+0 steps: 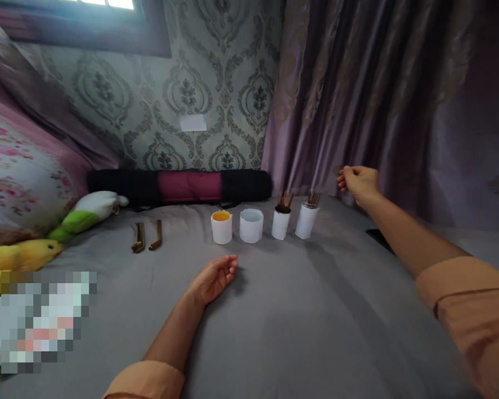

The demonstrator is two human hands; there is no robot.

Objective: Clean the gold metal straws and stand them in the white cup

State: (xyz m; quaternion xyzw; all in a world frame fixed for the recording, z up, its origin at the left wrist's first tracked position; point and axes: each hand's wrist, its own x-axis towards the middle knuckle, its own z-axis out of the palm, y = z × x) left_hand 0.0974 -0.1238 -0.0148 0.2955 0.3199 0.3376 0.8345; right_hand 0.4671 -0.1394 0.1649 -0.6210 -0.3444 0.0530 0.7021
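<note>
**Leaning cup on a soft bed**

Right hand (360, 183) hovers with fingers pinched together; whether it holds anything is too blurred to tell. Left hand (214, 280) lies loosely curled and empty on the bed (316, 316). The nearest stick cup (306, 220) leans, so pressing the mattress could topple it.

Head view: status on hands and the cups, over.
Left hand open, resting on grey sheet, empty. Right hand raised beyond rightmost cup, fingers pinched, contents unclear. Four white cups in row; two right ones hold sticks.

A black-and-maroon bolster (178, 187) lies along the patterned wall (216, 83). A green plush (85, 215) and a yellow plush (23, 255) sit by a floral pillow (16, 177). A purple curtain (357, 94) hangs right.
</note>
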